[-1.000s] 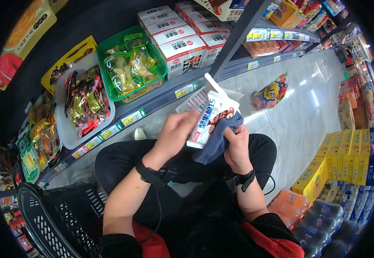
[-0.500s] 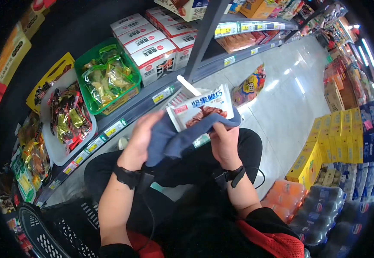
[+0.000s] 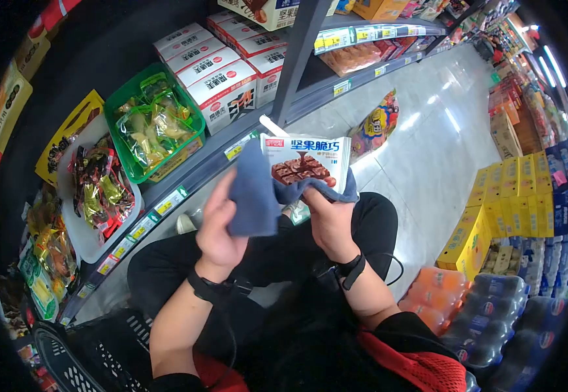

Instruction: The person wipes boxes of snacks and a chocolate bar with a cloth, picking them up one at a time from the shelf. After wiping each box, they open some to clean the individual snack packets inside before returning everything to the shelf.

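A white snack packet [image 3: 305,151] with blue lettering and a picture of chocolate-coated bars is held upright in front of me. My right hand [image 3: 331,225] grips its lower edge, thumb in front, through part of a blue-grey cloth [image 3: 256,202]. The rest of this cloth is in my left hand [image 3: 221,228], whose fingers are closed around it at the packet's left side. The cloth is slightly blurred there and covers the packet's lower left edge. A white strip [image 3: 271,125] sticks up behind the packet; what it belongs to is hidden.
To the left, a shelf carries a green basket [image 3: 200,134] of wrapped snacks, a white tub [image 3: 88,251] and white-red boxes [image 3: 222,85]. A colourful bag [image 3: 374,124] stands on the floor. Yellow cartons [image 3: 463,242] and bottle packs [image 3: 489,307] are at right, a black basket [image 3: 68,359] lower left.
The packet has turned more level, and more of its front shows. My left hand has lowered slightly with the cloth, which now stands up in a fold at the packet's left.
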The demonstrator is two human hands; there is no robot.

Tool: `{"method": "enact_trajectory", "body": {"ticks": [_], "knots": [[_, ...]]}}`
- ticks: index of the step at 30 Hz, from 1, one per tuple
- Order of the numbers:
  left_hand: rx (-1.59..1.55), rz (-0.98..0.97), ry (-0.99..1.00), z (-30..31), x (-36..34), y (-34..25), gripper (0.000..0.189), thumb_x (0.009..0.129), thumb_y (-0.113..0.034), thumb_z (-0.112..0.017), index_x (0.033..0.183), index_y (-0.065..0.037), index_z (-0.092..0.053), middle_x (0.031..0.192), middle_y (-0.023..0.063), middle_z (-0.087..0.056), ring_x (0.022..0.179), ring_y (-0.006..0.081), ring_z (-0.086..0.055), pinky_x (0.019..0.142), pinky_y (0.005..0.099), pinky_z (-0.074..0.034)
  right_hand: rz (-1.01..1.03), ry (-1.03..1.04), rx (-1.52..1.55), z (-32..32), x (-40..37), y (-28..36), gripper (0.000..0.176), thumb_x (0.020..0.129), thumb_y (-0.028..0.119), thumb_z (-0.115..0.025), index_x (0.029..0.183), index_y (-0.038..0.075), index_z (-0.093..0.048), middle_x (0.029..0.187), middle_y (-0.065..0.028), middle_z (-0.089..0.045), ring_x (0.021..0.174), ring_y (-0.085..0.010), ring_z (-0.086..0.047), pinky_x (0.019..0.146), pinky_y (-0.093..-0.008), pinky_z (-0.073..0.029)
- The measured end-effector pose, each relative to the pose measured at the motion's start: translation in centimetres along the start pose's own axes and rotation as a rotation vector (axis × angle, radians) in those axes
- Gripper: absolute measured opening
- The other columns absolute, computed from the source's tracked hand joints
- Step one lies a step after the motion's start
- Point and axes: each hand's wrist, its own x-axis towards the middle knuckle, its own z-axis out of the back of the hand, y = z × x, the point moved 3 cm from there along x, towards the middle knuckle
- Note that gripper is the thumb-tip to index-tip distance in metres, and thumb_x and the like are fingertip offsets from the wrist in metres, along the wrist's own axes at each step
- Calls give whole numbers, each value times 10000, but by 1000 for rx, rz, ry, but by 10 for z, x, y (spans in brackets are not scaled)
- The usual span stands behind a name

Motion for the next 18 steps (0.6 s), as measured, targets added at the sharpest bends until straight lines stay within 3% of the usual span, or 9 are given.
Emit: {"method": "enact_trajectory", "body": {"ticks": [1, 2, 5, 6, 11, 13, 15, 16, 18], "knots": [[97, -42, 41, -3, -1, 1, 570, 918, -248, -505, 1395, 66, -501, 1519, 197, -439, 1421, 297, -410, 1183, 411, -300, 4, 42, -57, -4, -1, 2, 404, 809, -121, -682, 1163, 27, -553, 1164, -61, -645, 1019, -131, -636, 885, -278, -520], [542, -303, 156, -7, 2, -4, 542, 913, -262, -526, 1363, 38, -555, 1550, 237, -379, 1474, 397, -295, 1197, 458, -241, 9, 84, -115, -6, -1, 4, 428, 804, -114, -695, 1184, 19, -549, 1193, -67, -637, 1035, -135, -635, 895, -282, -519], [1405, -544, 289, -19, 0, -5, 502, 904, -285, -557, 1326, -17, -611, 1549, 271, -349, 1462, 498, -248, 1188, 510, -218, -16, 139, -143, -13, -9, 3, 494, 819, -29, -745, 1265, 0, -534, 1277, -84, -612, 1127, -150, -607, 968, -308, -495], [1502, -606, 262, -23, -2, -6, 495, 881, -284, -621, 1325, -64, -623, 1516, 278, -369, 1400, 548, -308, 1148, 536, -279, -26, 161, -144, -14, -10, 1, 501, 821, -15, -752, 1272, 2, -534, 1273, -83, -615, 1135, -150, -603, 980, -311, -489], [1229, -603, 86, -27, -3, -5, 455, 842, -194, -701, 1264, -39, -634, 1400, 241, -465, 1276, 448, -472, 1062, 495, -402, -42, 402, -338, 4, -17, -4, 608, 846, 46, -768, 1380, 20, -479, 1371, -69, -543, 1205, -173, -570, 1015, -346, -478], [1146, -560, -28, -22, 3, -9, 402, 839, -159, -703, 1211, -18, -642, 1376, 235, -480, 1250, 431, -501, 1046, 464, -420, -226, 494, -211, 0, -25, -3, 610, 881, 22, -699, 1428, 18, -431, 1426, -69, -474, 1268, -180, -516, 1061, -344, -428], [1024, -480, -143, -7, 10, -13, 262, 820, -62, -712, 1055, 33, -645, 1157, 178, -597, 1095, 316, -589, 972, 378, -448, -388, 507, -110, -5, -26, -7, 597, 894, -1, -651, 1440, 11, -411, 1427, -71, -460, 1294, -179, -488, 1092, -337, -386], [952, -427, -209, 5, 14, -11, 224, 821, -48, -714, 1012, 40, -636, 1123, 159, -602, 1066, 277, -587, 958, 351, -444, -408, 606, -185, -9, -26, -2, 565, 927, 48, -597, 1451, -3, -393, 1405, -82, -479, 1329, -188, -449, 1127, -349, -334], [787, -279, -326, 22, 18, -15, 154, 839, -30, -712, 921, 50, -607, 1084, 117, -600, 1026, 186, -562, 930, 293, -432, -283, 572, -271, -3, -21, -8, 525, 953, 128, -566, 1433, -7, -403, 1392, -86, -495, 1323, -197, -453, 1120, -359, -342]]}}
